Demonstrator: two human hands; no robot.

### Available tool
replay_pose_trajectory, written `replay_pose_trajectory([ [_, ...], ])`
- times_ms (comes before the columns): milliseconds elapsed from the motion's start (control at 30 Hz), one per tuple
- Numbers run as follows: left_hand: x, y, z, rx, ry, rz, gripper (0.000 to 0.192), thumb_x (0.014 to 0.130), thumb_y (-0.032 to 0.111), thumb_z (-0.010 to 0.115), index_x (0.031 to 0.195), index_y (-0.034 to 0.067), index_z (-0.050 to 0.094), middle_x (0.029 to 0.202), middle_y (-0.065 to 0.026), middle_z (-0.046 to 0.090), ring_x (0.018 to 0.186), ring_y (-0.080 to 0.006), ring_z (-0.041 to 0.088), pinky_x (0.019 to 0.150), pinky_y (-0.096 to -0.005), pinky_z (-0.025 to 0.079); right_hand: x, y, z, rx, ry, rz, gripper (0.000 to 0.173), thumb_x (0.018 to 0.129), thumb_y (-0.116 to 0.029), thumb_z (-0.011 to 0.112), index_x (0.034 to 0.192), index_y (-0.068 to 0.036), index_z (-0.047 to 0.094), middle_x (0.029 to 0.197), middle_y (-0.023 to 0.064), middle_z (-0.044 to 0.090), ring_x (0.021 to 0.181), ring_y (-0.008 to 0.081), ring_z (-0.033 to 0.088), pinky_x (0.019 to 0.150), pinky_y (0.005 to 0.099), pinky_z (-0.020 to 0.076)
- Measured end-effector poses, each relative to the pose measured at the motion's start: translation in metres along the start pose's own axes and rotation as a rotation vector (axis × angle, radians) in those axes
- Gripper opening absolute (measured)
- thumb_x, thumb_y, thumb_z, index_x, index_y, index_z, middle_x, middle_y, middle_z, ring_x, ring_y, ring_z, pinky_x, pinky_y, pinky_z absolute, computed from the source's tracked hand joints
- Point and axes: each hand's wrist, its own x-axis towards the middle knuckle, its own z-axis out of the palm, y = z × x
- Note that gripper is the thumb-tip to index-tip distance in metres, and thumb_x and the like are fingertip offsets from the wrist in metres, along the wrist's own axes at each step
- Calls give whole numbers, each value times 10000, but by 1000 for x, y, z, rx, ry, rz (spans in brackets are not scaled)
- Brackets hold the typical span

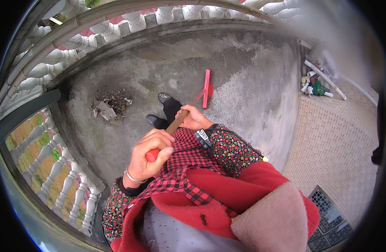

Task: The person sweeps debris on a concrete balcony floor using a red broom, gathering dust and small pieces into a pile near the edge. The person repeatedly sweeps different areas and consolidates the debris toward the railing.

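I hold a broom with a wooden handle [176,122] and a pinkish-red head [206,88] with red bristles. My left hand [152,154] wraps the top of the handle, where a red end cap pokes out past the thumb. Lower down the handle, my right hand [193,118] grips it in front of a checked red-and-black apron [193,145]. The broom head is out beyond my shoes, over the concrete floor [243,85]. To the left of my shoes [164,97] lies a pile of dry leaves, twigs and torn cardboard scraps [111,105].
A white balustrade [134,22] with a rail curves along the far and left sides. White pipes and a green cloth [320,87] lie at the right, beside a patterned tiled surface [334,132]. Dark grid panels [327,208] sit at lower right. The upper right is blurred.
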Motion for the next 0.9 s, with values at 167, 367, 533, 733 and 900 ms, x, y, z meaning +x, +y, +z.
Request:
replay_pose_trajectory([
  [167, 12, 86, -34, 235, -306, 288, 385, 690, 355, 771, 640, 87, 498, 635, 5, 531, 605, -185, 554, 741, -384, 463, -11, 24, 94, -86, -253, 25, 148, 886, -229, 521, 886, -82, 507, 860, 70, 577, 865, 210, 582, 747, 376, 487],
  [367, 44, 83, -23, 34, -183, 264, 319, 708, 255, 767, 641, 87, 505, 632, -5, 554, 640, -199, 590, 757, -387, 464, -54, -22, 80, -80, -240, -120, 141, 886, -244, 536, 904, -111, 496, 893, 62, 573, 864, 209, 576, 748, 373, 479],
  [533, 104, -31, 25, -2, -137, 148, 144, 798, 71, 630, 708, 34, 524, 797, -59, 605, 903, -251, 608, 869, -403, 431, -20, -144, 12, -142, 73, -426, 114, 843, -214, 512, 855, -105, 480, 778, 47, 542, 798, 206, 549, 741, 380, 468],
  [733, 89, -82, 23, -110, 254, 16, 110, 858, 38, 559, 759, 17, 517, 841, -70, 598, 993, -233, 573, 875, -359, 423, 58, -162, 41, -396, 497, -425, 143, 824, -195, 463, 902, -76, 451, 807, 70, 551, 751, 224, 585, 695, 402, 477],
  [900, -16, 3, -67, 113, 595, -109, 229, 930, 178, 478, 752, 35, 479, 792, -66, 568, 921, -238, 565, 899, -401, 402, 114, -6, 138, -538, 198, -227, 267, 875, -292, 467, 977, -45, 464, 854, 108, 613, 735, 206, 599, 598, 357, 498],
])
